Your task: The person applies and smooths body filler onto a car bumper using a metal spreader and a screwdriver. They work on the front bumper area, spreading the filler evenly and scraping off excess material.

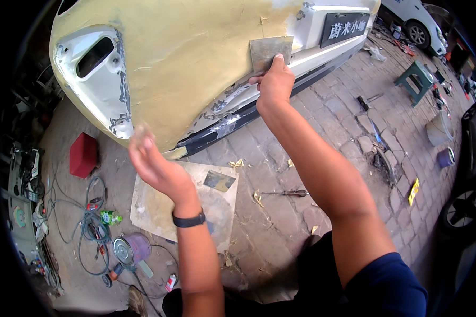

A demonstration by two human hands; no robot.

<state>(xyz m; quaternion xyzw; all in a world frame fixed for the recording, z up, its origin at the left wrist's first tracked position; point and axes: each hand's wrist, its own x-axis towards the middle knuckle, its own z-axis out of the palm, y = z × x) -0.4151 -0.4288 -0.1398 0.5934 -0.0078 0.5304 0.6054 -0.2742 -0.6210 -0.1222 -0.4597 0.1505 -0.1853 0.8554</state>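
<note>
In front of me is a car bumper (164,63) coated with yellowish body filler, white and dark patches showing at its edges. My right hand (276,82) pinches a thin rectangular putty spreader (263,52), thumb on its face, against the bumper's upper right part. The fingers behind the spreader are partly hidden. My left hand (156,166), a dark band on its wrist, is raised near the bumper's lower left corner. Its fingers are stretched and blurred at the tips, with nothing visible in them. Whether it touches the bumper I cannot tell.
Below lies a mixing board (158,203) with another flat spreader (219,180) on it. A screwdriver (296,193) rests on the paving. Left are a red box (83,155), a coiled hose (81,224) and a tin (131,249); right, a green stool (416,82) and a bucket (440,129).
</note>
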